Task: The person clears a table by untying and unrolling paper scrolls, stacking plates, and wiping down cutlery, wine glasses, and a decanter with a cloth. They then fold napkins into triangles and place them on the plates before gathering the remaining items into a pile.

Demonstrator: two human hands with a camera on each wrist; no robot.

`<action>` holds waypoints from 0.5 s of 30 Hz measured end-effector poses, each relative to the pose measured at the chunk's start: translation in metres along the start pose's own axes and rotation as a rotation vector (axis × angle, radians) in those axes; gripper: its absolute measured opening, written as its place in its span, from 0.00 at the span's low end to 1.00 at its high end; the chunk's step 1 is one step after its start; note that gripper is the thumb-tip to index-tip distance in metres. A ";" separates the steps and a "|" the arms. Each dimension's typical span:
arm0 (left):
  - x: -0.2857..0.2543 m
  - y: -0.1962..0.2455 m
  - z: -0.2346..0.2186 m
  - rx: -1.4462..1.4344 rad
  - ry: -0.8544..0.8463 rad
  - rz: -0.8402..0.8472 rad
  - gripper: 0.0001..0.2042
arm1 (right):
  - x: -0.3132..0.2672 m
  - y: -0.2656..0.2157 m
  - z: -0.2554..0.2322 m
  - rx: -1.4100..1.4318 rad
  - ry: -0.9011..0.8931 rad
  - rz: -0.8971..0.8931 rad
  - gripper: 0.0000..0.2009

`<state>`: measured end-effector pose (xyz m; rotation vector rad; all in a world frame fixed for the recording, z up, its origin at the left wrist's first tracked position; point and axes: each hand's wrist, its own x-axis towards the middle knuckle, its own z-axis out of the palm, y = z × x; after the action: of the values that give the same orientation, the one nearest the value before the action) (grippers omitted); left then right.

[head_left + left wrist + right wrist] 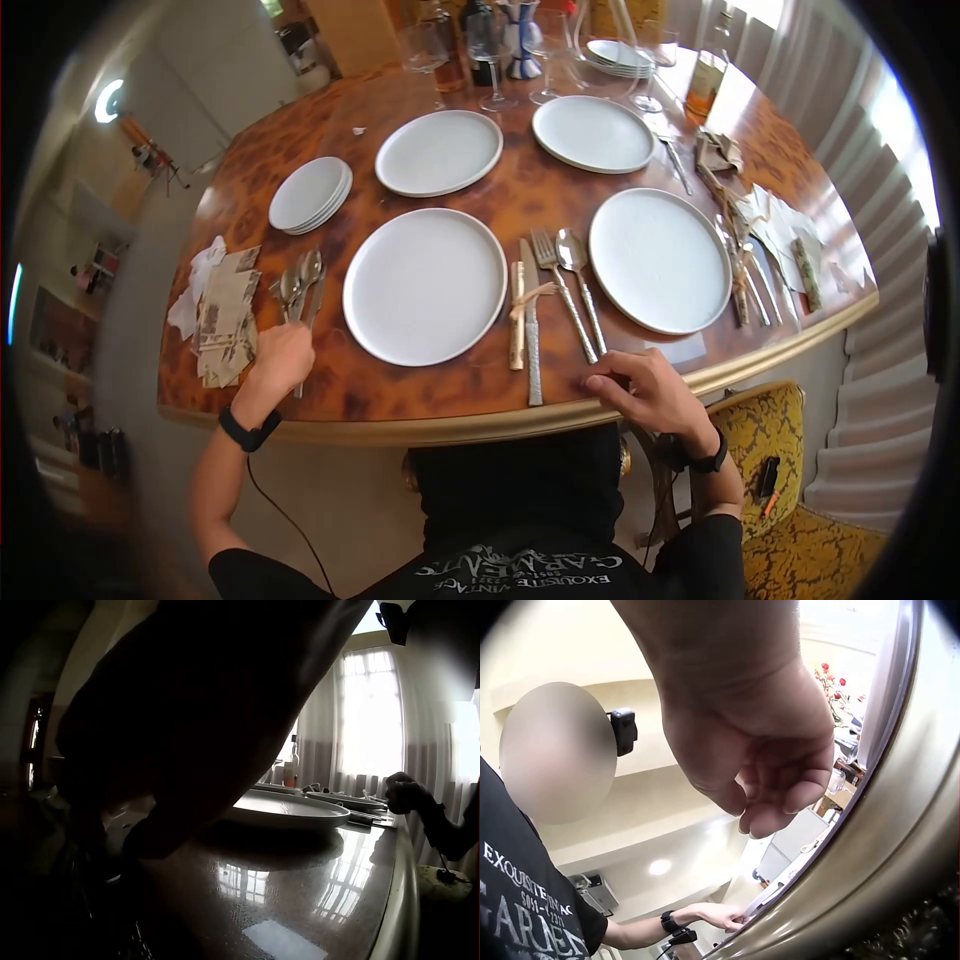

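In the head view my left hand is at the table's left, its curled fingers on the handles of a small group of cutlery. Spoons show their bowls beyond the knuckles, and a thin handle comes out below the hand; the fingers hide the rest. The left wrist view has this hand dark, with thumb and fingers down around shiny metal. My right hand hovers by the front edge with loosely bent fingers and nothing in them. Nearest it are a fork, a spoon and a knife.
Large white plates lie across the table, with stacked small plates at the left. Patterned paper napkins lie left of the left hand. Wine glasses and a bottle stand at the back. More cutlery lies right.
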<state>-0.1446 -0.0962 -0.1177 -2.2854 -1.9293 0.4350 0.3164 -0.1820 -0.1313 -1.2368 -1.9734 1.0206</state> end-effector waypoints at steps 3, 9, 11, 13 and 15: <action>0.003 -0.012 0.007 -0.017 -0.028 -0.008 0.08 | -0.009 0.004 -0.010 0.022 0.019 0.030 0.09; 0.010 -0.032 0.013 -0.224 -0.127 -0.103 0.11 | -0.026 0.021 -0.034 0.021 0.060 0.048 0.10; 0.004 -0.036 0.024 -0.240 -0.016 -0.085 0.11 | -0.028 0.023 -0.043 0.093 0.082 0.057 0.09; 0.000 -0.035 0.028 -0.255 0.006 -0.066 0.11 | -0.025 0.018 -0.057 0.091 0.090 0.082 0.09; -0.003 -0.037 0.031 -0.271 0.027 -0.040 0.11 | -0.017 0.011 -0.081 0.032 0.097 0.076 0.10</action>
<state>-0.1889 -0.0952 -0.1369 -2.3881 -2.1321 0.1441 0.3928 -0.1707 -0.0988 -1.3275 -1.8422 1.0050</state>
